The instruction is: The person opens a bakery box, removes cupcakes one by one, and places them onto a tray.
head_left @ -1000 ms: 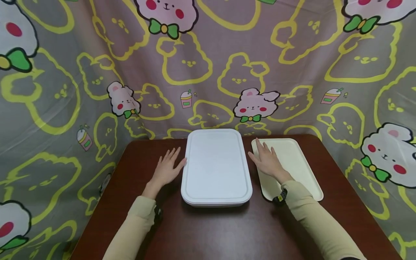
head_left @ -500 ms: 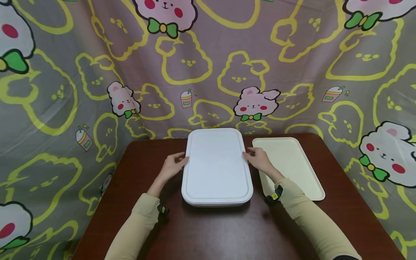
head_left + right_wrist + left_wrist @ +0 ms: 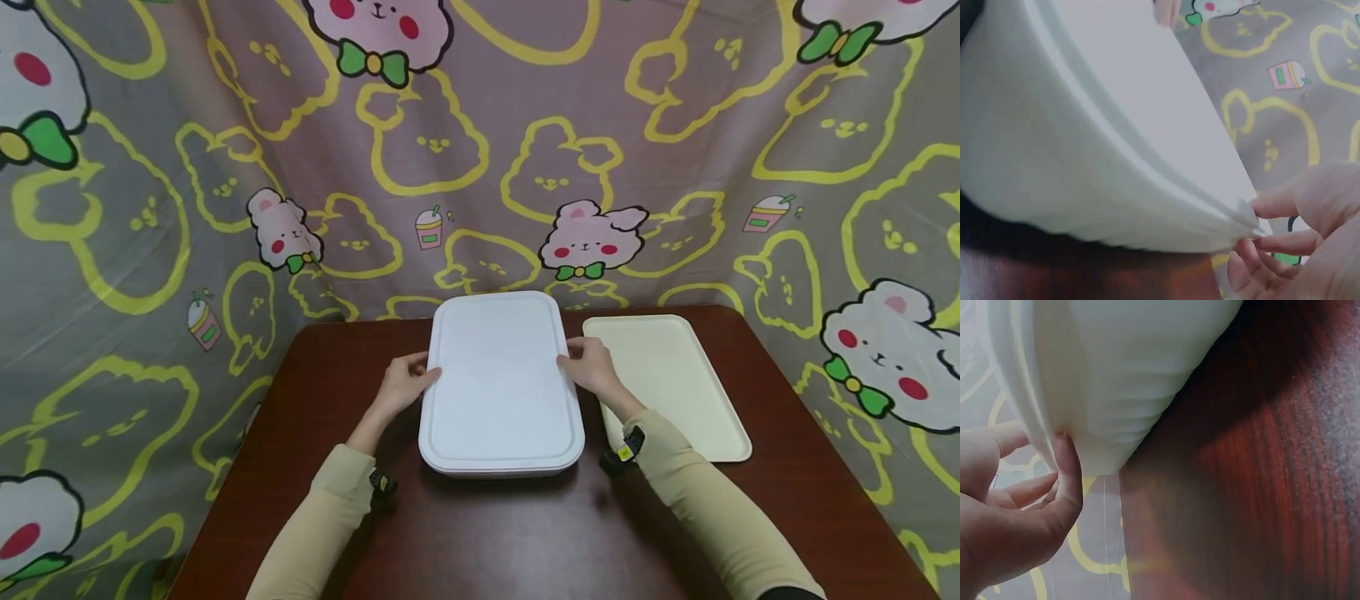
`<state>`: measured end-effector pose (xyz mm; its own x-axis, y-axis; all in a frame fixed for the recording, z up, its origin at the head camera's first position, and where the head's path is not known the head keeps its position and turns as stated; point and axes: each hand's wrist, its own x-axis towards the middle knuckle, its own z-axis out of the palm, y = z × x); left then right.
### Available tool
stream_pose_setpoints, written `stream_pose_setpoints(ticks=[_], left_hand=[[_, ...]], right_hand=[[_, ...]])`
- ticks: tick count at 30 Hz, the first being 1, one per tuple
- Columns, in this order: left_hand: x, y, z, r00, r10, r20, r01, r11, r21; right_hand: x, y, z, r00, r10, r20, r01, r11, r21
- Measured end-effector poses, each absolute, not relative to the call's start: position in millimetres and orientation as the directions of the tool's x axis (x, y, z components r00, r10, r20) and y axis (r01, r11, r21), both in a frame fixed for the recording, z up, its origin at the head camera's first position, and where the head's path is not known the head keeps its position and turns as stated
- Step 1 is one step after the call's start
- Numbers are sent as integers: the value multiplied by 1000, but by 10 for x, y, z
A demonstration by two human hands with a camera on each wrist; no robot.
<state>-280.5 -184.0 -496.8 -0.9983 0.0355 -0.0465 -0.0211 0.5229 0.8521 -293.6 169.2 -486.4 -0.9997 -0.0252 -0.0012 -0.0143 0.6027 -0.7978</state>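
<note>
A white rectangular plastic box with a flat lid (image 3: 501, 383) stands on the dark wooden table (image 3: 480, 533). My left hand (image 3: 402, 385) pinches the lid's left rim, thumb on top and fingers curled under the edge. On the opposite side my right hand (image 3: 592, 367) pinches the right rim in the same manner. Seen from the left wrist, the fingers (image 3: 1067, 469) hook beneath the rim beside the box's ridged side wall (image 3: 1122, 375). The right wrist view has the right thumb (image 3: 1275, 201) over the lid's edge. What the box contains is hidden.
A cream tray (image 3: 675, 383) lies flat to the right of the box, partly under my right forearm. Behind the table hangs a patterned curtain (image 3: 495, 150), close to the far table edge and along both sides.
Both hands have come in from beside the box, where their fingers were spread, and now grip the lid's rims. The lid's far edge sits slightly higher in the head view.
</note>
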Motion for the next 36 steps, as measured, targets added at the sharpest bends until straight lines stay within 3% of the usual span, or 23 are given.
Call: stream_pose_setpoints(ticks=[7, 14, 19, 30, 36], left_hand=[[-2777, -1872, -4961, -995, 44, -95, -62, 479, 875], [-2767, -1914, -4943, -994, 36, -108, -81, 438, 895], [-2765, -1973, -4909, -986, 19, -163, -148, 331, 932], [-2730, -2206, -4846, -971, 102, -217, -196, 186, 963], [-2693, -2351, -4783, -977, 104, -186, -163, 200, 966]], right_hand=[[-2925, 1679, -4754, -999, -16, 35, -39, 533, -845], [-2939, 1725, -4665, -992, -75, -101, 62, 407, -911], [-2961, 1749, -4613, -984, -98, -147, 109, 316, -943], [-2958, 1677, -4581, -983, -128, -132, 102, 217, -971], [-2926, 1601, -4585, -984, -139, -114, 83, 209, -974]])
